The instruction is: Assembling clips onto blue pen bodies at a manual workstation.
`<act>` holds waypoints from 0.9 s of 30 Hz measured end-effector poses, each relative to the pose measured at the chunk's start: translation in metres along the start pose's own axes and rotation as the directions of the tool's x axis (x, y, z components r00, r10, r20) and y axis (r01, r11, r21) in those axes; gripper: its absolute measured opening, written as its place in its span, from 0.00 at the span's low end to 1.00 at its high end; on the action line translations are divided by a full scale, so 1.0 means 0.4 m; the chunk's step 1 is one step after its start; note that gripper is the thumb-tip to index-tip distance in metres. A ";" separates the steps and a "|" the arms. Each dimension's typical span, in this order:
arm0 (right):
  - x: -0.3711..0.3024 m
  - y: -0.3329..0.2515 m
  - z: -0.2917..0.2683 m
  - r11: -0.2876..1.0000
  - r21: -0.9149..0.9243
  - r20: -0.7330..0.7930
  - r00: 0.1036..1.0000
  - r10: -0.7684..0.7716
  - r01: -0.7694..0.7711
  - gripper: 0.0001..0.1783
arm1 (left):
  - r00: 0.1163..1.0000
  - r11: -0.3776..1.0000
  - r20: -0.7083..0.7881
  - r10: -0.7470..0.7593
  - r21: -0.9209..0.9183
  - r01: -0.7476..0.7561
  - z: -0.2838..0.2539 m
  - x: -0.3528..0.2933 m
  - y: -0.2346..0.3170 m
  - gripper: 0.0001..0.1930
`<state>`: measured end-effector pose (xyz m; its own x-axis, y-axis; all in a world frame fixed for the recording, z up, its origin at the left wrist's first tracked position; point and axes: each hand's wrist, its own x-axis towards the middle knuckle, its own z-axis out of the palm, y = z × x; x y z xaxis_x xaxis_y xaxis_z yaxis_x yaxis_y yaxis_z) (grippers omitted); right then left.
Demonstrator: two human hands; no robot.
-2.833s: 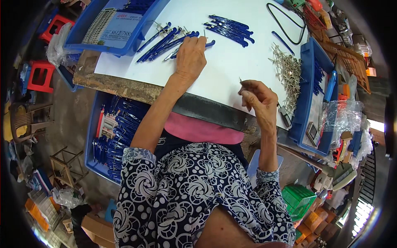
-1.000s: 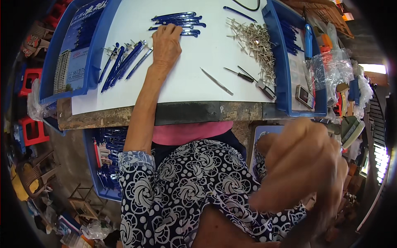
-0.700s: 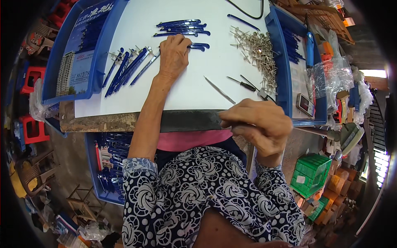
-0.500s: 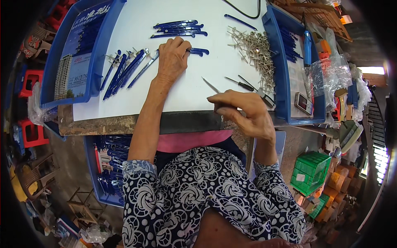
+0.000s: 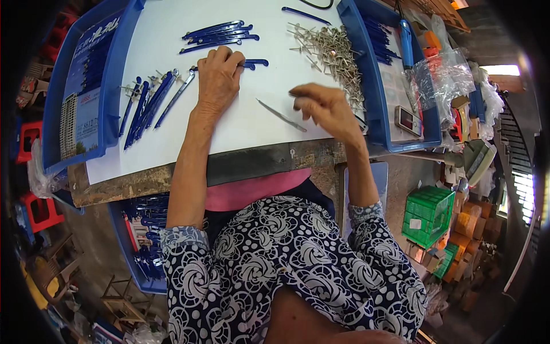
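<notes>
My left hand (image 5: 219,78) rests on the white sheet, its fingers curled down over slim blue plastic strips (image 5: 256,62) whose hooked ends stick out on its right. How many it covers is hidden. Right of centre, my right hand (image 5: 327,109) hovers with bent fingers, thumb apart from them and nothing visible between. Just left of it lies a thin pointed metal tool (image 5: 281,116), apart from the hand. Beyond my left hand is a small stack of blue strips (image 5: 220,35). To its left, several strips with metal pins (image 5: 154,103) lie slanted.
A pile of silver round-headed pins (image 5: 332,50) sits at right, with a single blue strip (image 5: 306,15) beyond. Blue trays stand left (image 5: 109,86) and right (image 5: 375,109); the right one holds a small device (image 5: 408,121). Below the table edge is another tray of strips (image 5: 123,229).
My right hand has drawn up and away from the pointed tool, which now shows fully on the sheet. The whole view has shifted slightly; my left hand stays on the strips.
</notes>
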<state>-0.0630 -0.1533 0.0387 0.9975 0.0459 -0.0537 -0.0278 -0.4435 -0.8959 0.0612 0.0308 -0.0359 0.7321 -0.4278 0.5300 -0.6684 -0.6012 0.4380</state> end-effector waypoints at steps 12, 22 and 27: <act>0.215 0.135 -0.019 0.495 -0.868 -0.232 0.839 -0.492 0.050 0.14 | 0.998 1.000 0.065 0.009 -0.017 -0.008 0.002 -0.003 0.004 0.09; 0.233 0.144 -0.011 0.404 -0.907 -0.117 0.845 -0.522 0.123 0.06 | 0.997 0.998 0.045 0.059 -0.003 -0.059 0.002 -0.003 -0.011 0.08; 0.228 0.147 -0.012 0.395 -0.907 -0.101 0.836 -0.540 0.146 0.06 | 0.997 0.997 0.010 0.078 0.028 -0.078 0.014 -0.005 -0.010 0.09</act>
<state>0.0265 -0.1795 -0.0167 0.8550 0.1873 0.4836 0.1932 -0.9804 0.0381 0.0630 0.0303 -0.0428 0.6791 -0.4798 0.5555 -0.7197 -0.5843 0.3751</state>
